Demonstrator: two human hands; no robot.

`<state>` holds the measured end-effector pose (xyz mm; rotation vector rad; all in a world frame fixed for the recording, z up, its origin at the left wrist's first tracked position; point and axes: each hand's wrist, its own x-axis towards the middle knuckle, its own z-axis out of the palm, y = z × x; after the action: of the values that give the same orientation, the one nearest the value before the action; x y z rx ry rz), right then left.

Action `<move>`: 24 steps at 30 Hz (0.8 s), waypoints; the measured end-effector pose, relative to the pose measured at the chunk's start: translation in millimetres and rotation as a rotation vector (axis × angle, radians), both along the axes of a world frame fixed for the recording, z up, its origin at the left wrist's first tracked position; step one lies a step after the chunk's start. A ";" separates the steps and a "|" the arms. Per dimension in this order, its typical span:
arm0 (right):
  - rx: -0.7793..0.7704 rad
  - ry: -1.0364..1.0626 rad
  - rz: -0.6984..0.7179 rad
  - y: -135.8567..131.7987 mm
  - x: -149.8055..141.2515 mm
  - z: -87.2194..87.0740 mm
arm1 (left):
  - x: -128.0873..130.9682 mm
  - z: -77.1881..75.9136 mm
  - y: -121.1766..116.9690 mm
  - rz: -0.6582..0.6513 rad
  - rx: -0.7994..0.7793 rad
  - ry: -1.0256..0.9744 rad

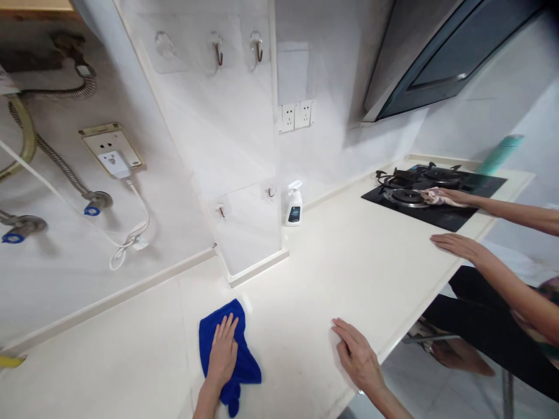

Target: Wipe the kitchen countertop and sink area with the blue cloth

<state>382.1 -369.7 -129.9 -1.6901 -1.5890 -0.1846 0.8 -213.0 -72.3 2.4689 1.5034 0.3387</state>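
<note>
My left hand point(223, 352) lies flat on a blue cloth point(248, 368), its fingers stretched out over the upper part. The cloth is spread on the white countertop point(301, 331), near the foot of a wall pillar, with its lower end bunched up. Farther right, my right hand point(356, 355) rests by the counter's front edge, holding nothing, its fingers extended toward the left. Against the wall behind stands a white spray bottle point(294, 205) with a dark label.
At the right, a co-worker's hand point(452, 196) presses a light patterned cloth point(432, 196) on a black gas hob point(441, 218); the other hand point(456, 244) rests on the counter. A range hood point(449, 58) hangs above. The pillar point(236, 151) juts over the counter.
</note>
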 end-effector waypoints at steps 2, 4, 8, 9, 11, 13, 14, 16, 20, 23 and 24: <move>0.001 0.000 -0.004 -0.1 0.0 0.6 | 1.0 -0.1 0.4 0.004 0.001 -0.027; 0.005 0.006 -0.013 -0.3 -0.3 1.5 | 2.5 -1.1 0.9 0.023 0.013 -0.035; -0.007 0.011 -0.001 -1.3 -1.0 2.5 | 1.7 -5.5 7.6 0.069 0.066 0.019; -0.014 0.009 0.002 -1.6 -0.9 2.1 | 0.3 -6.3 11.6 0.082 0.075 0.039; -0.023 0.003 -0.001 -2.2 -0.5 0.4 | -3.0 -6.9 22.5 0.118 0.071 0.077; -0.021 -0.005 -0.006 -2.8 0.0 -1.9 | -4.8 -5.8 35.9 0.170 0.038 0.111; -0.020 -0.010 -0.007 -3.2 0.3 -3.0 | -4.4 -5.1 42.5 0.202 0.015 0.126; -0.022 -0.021 -0.006 -4.1 0.9 -4.4 | -0.2 -4.4 54.1 0.268 -0.018 0.148; -0.036 -0.044 -0.002 -5.9 2.3 -4.7 | 18.6 -8.6 69.1 0.373 0.065 0.147; -0.013 -0.085 0.017 -5.9 5.6 -5.3 | 31.0 -10.3 82.2 0.421 0.192 0.149; -0.011 -0.104 0.025 -5.7 7.3 -5.8 | 33.1 -9.5 88.7 0.420 0.207 0.153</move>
<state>389.4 -375.4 -135.7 -1.6922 -1.6891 -0.2560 33.9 -124.3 -81.8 2.3532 2.1561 0.4018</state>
